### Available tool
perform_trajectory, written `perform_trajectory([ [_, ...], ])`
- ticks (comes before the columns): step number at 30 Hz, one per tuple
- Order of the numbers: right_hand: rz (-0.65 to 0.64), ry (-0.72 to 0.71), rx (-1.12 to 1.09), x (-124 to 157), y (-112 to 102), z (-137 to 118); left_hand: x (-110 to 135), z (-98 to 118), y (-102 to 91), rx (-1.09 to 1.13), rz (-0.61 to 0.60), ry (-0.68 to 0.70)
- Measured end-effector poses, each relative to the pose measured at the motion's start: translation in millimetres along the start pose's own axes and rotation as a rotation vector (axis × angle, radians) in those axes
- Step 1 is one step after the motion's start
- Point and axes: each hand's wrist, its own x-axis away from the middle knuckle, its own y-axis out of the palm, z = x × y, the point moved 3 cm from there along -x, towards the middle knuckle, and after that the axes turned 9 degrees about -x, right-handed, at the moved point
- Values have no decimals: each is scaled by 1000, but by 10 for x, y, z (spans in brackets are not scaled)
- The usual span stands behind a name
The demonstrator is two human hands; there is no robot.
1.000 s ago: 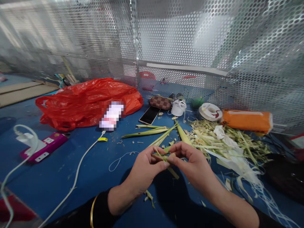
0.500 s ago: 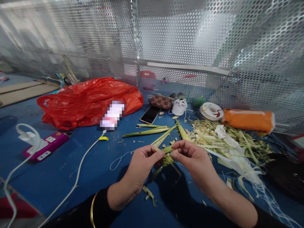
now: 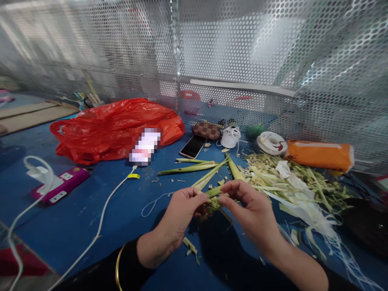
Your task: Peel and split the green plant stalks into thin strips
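Note:
Between my hands, low over the blue surface [image 3: 121, 226], is a small woven piece of green plant leaf [image 3: 214, 203] with a braided texture. My left hand [image 3: 183, 210] pinches its left side between thumb and forefinger. On the other side, my right hand [image 3: 250, 206] has thumb and forefinger closed on the piece's right edge. Fingers cover part of the weave. Just beyond my hands lie long pale-green leaf strips [image 3: 209, 173] and a wider pointed leaf [image 3: 234, 167]. A looped thin thread [image 3: 151, 207] lies left of my left hand.
Leaf scraps [image 3: 318, 184] and white stringy fibre [image 3: 324, 220] heap at right. Behind stand a ribbon spool [image 3: 272, 143], an orange packet [image 3: 319, 155], a dark phone [image 3: 193, 146] and a checked case [image 3: 207, 131]. Leftward are a red plastic bag [image 3: 100, 129], a lit phone [image 3: 145, 147] and a purple power strip [image 3: 62, 186].
The view has shifted slightly, so the background sits a little further right. Both hands keep their pinch on the woven leaf piece, with only small finger movement.

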Motion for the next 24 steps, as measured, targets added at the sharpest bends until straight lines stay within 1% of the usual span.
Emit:
perform_trajectory([
  [3, -2, -10, 10, 4, -5, 11, -2, 16, -13, 26, 5, 23],
  [9, -1, -17, 23, 2, -1, 8, -4, 2, -15, 20, -63, 98],
  [12, 18, -14, 16, -1, 1, -5, -7, -9, -10, 46, -49, 105],
  [15, 45, 28, -18, -9, -10, 10, 7, 7, -4, 68, -23, 91],
  [20, 85, 107, -65, -13, -33, 74, 35, -6, 52, 19, -161, 45],
  [24, 80, 98, -27, -3, -25, 89, 9, -63, 43, -35, -163, 37],
])
